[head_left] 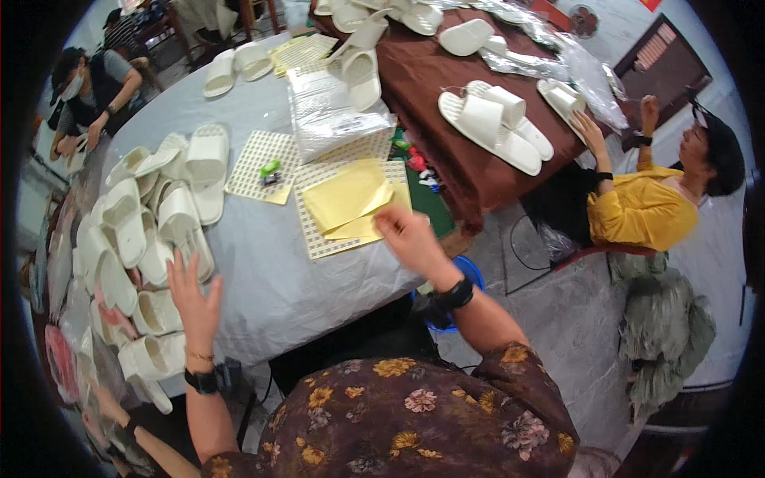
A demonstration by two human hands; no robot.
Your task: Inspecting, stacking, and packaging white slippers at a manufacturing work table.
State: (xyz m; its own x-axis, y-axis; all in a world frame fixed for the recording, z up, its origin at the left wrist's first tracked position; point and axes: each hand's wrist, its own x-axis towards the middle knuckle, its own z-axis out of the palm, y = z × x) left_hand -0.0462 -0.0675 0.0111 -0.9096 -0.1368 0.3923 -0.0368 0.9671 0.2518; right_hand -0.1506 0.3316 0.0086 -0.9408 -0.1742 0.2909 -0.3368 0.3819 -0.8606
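My left hand [194, 299] is open, its fingers spread at the right edge of a heap of white slippers [123, 219]. It holds nothing. Over the right side of some yellow paper sheets [347, 197], my right hand [412, 239] is closed with bent fingers. Whatever it may pinch is hidden or too small to name. The yellow sheets lie on a larger sheet of small printed labels [319, 244]. To its left, another label sheet [253, 163] bears a small green object [271, 169]. Behind the yellow paper lies a clear plastic packet [331, 111], partly under a white slipper [361, 80].
A pair of slippers [237, 65] sits at the table's far side. On the right, a brown-covered table [414, 72] carries more slippers and plastic bags; a person in yellow [649, 207] touches one slipper. Another person [100, 88] works at far left. A blue bin [470, 275] stands below.
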